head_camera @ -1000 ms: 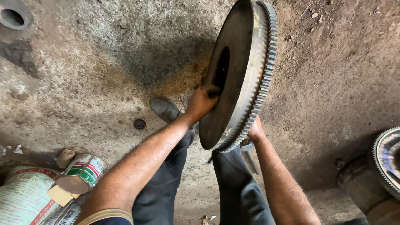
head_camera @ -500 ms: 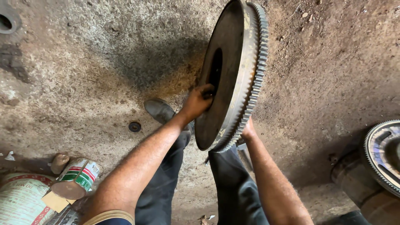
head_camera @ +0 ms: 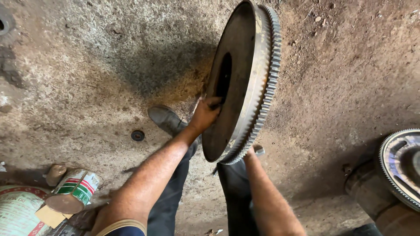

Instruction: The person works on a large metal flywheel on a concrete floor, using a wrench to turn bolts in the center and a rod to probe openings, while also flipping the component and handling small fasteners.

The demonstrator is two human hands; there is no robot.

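A large rusty flywheel [head_camera: 238,87] with a toothed ring around its rim is held upright on edge above the dirt floor. My left hand [head_camera: 204,114] has its fingers hooked into the wheel's centre hole on the near face. My right hand [head_camera: 250,153] is under the wheel's lower edge, mostly hidden behind it, with only the wrist showing. My dark trouser legs and one dark shoe [head_camera: 165,119] are below the wheel.
A second toothed wheel [head_camera: 400,166] lies on a drum at the right edge. A small tin can [head_camera: 74,191] with a green and red label lies at bottom left beside a larger round tin [head_camera: 17,214]. A small dark ring [head_camera: 138,135] lies on the floor.
The view has shifted slightly; the flywheel stays upright in both hands and sits a little higher and further left in frame. The grip is unchanged.
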